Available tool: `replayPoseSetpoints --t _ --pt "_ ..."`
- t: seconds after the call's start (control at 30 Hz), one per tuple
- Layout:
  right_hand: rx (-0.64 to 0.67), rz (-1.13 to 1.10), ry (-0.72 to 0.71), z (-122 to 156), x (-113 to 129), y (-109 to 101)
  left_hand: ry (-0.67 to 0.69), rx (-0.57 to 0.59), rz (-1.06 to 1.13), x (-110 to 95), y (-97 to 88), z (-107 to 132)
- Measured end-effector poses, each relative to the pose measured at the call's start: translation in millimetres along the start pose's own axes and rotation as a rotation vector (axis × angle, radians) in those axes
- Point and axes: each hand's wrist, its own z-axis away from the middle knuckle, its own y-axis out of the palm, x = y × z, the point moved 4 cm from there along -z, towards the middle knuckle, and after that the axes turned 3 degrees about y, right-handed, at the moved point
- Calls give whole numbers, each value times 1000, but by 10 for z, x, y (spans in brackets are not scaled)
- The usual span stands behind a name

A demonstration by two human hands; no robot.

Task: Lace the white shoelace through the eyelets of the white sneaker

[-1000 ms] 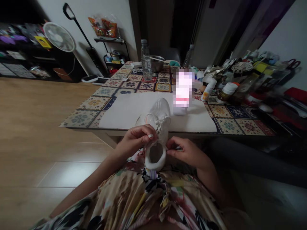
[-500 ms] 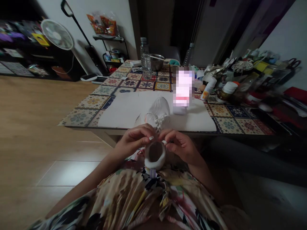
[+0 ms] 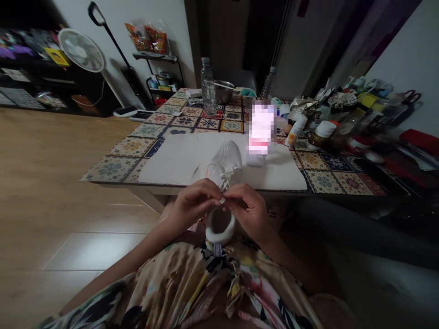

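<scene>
A white lace-up sneaker (image 3: 227,155) reaches from the table edge to my lap, its toe on a white sheet (image 3: 171,157) and its round opening facing me. My left hand (image 3: 200,199) and my right hand (image 3: 247,208) meet over the tongue, just ahead of the opening. Both are closed in a pinch, fingertips nearly touching. A small white piece of shoelace (image 3: 222,200) shows between them; the fingers hide most of it. More loops of lace lie across the front of the shoe.
Beyond the shoe stands a phone with a blurred screen (image 3: 260,130). A plastic bottle (image 3: 208,89) and a metal bowl (image 3: 224,92) sit at the back of the patterned table. Jars, a white tube (image 3: 296,130) and clutter crowd its right side. At far left is a fan (image 3: 81,50).
My hands have come together from either side of the shoe opening, and their fingertips now meet at the middle over the tongue. The sneaker stays in about the same place.
</scene>
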Motion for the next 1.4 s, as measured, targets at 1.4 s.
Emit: replayPoseSetpoints --t 1.4 --pt "83 389 -80 14 83 -25 -145 -11 -53 -69 28 -34"
